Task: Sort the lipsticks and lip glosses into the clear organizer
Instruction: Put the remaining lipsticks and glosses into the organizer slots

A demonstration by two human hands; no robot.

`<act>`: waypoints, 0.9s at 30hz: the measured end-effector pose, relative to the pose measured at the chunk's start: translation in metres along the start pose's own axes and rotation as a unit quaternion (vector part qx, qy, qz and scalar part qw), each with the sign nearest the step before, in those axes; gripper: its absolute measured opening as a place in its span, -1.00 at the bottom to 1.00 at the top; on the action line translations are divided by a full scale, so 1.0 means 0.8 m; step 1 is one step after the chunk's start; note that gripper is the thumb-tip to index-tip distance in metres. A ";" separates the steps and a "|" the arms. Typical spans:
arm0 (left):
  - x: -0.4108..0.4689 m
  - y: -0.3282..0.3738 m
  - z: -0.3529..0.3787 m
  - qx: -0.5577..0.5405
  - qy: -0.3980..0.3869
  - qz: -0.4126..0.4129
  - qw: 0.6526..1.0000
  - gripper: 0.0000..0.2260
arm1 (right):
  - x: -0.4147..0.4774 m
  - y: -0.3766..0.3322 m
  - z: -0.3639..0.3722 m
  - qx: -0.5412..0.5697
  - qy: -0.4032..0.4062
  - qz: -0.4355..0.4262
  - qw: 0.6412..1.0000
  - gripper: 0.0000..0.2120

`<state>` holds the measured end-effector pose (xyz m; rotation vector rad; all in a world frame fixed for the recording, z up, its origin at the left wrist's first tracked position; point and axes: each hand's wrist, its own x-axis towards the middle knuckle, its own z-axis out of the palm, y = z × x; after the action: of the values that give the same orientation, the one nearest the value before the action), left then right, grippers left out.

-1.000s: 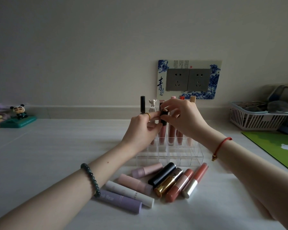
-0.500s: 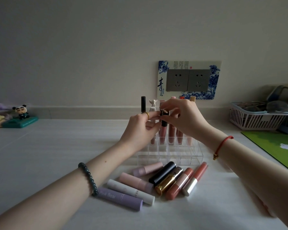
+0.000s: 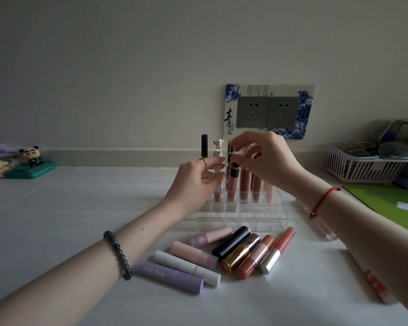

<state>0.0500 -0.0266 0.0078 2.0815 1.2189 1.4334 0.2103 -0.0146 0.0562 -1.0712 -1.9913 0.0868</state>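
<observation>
On the white tabletop (image 3: 57, 220), the clear organizer (image 3: 264, 215) stands with several tubes upright in its back row, and a cluster of loose tubes (image 3: 199, 255) lies just in front of it. The left grip (image 3: 193, 182), which was at the gloss a moment ago, has drawn aside, its fingers relaxed and holding nothing. The right grip (image 3: 269, 161) alone pinches the dark cap of the pink lip gloss (image 3: 231, 189), now upright in a back-row cell. It looks seated, so this placement seems nearly done, with many tubes still unsorted.
</observation>
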 end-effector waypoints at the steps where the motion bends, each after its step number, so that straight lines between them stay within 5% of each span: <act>1: -0.002 0.001 -0.003 0.002 0.001 0.001 1.000 -0.70 | -0.001 -0.002 -0.004 0.001 0.005 -0.001 1.000 -0.78; 7: -0.028 0.004 -0.024 0.010 -0.009 0.008 1.000 -0.72 | -0.019 -0.018 -0.039 0.002 -0.004 -0.036 0.999 -0.78; 16: -0.075 0.020 -0.007 0.044 -0.157 0.011 0.987 -0.74 | -0.091 0.022 -0.072 -0.077 -0.179 -0.024 0.980 -0.77; 21: -0.083 0.032 0.030 0.167 -0.228 0.092 0.955 -0.55 | -0.125 0.050 -0.057 -0.149 -0.276 -0.022 0.949 -0.75; 27: -0.086 0.033 0.060 0.242 -0.272 0.181 0.914 -0.52 | -0.142 0.066 -0.041 -0.104 -0.271 -0.044 0.956 -0.76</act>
<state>0.0955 -0.0877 -0.0359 2.8994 1.0528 0.5901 0.2986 -0.0722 -0.0187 -1.1773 -2.5868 0.1360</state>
